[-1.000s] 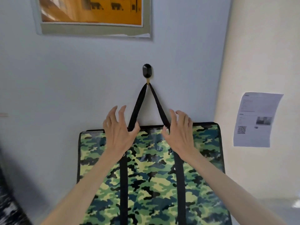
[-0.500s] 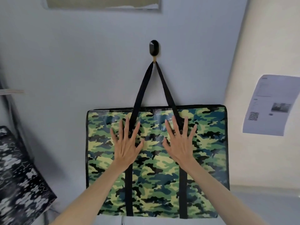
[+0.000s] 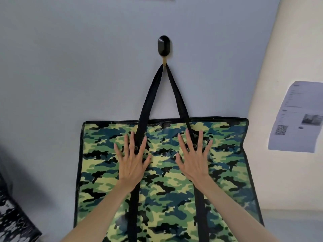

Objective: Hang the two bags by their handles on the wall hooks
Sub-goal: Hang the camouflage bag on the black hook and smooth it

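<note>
Camo bag (image 3: 227,172) is hanging flat vs. blue-grey wall (image 3: 70,67), its black handle (image 3: 148,95) looped over black wall hook (image 3: 164,45). L hand (image 3: 132,163) is lying palm-down on bag front, fingers spread, gripping nothing, over L strap. R hand (image 3: 194,161) is doing the same over R strap; also released. Printed sheet w/ QR code (image 3: 297,117) is sticking to cream side wall at R. Black-and-white patterned item (image 3: 14,220) is showing at lower L, partly cropped; type unclear.
</note>
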